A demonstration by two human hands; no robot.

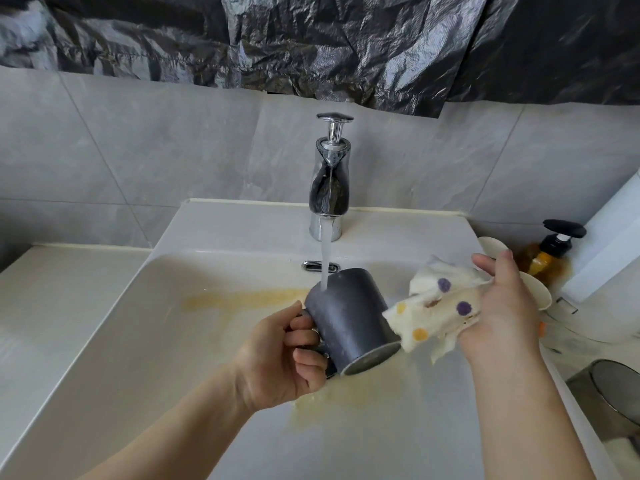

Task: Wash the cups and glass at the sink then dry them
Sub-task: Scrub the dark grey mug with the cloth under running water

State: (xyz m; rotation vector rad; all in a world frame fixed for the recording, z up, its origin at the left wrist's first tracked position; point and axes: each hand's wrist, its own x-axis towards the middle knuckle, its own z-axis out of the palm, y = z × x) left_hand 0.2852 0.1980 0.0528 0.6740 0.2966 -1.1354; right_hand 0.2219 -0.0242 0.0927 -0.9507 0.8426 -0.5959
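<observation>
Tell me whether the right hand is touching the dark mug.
Apart. The head view shows the right hand holding only the dotted cloth, off to the side of the dark mug gripped by the left hand.

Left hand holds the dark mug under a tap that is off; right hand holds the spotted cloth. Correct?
No: the head view shows the tap running, water striking the dark mug. The left hand, right hand and spotted cloth are as stated.

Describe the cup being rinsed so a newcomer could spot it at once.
Start at the chrome tap over the white basin; its stream lands on a dark grey matte mug held tilted by the left hand through its handle. Unlike the pale cups at the basin's right edge, it is dark and under the water.
</observation>
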